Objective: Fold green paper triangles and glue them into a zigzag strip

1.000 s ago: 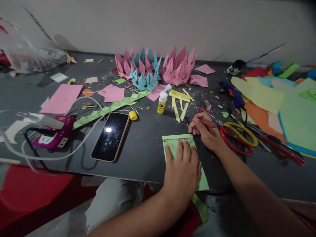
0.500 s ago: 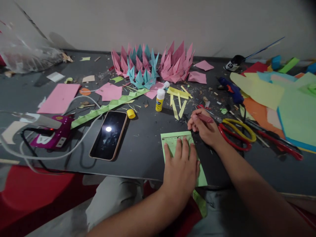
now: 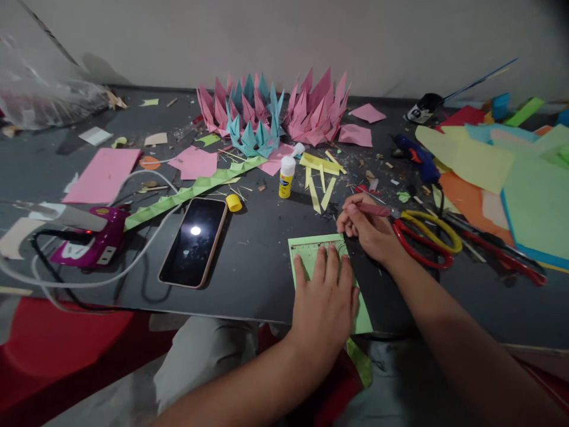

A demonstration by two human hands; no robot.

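Observation:
My left hand (image 3: 325, 299) lies flat with fingers spread on a clear ruler over a light green paper strip (image 3: 304, 252) at the table's near edge. My right hand (image 3: 367, 228) is closed around a pink pen (image 3: 372, 209), its tip at the ruler's far right corner. Red and yellow scissors (image 3: 425, 235) lie just right of that hand.
A phone (image 3: 193, 241) lies left of the paper, with a yellow cap (image 3: 233, 203) and glue bottle (image 3: 287, 176) behind. Pink and blue folded paper crowns (image 3: 271, 112), a green folded strip (image 3: 191, 191), a magenta glue gun (image 3: 91, 243), coloured sheets (image 3: 511, 178) surround them.
Both hands stay on the paper and ruler; the right hand with the pen has shifted slightly along the ruler's far end. The view has tilted a little.

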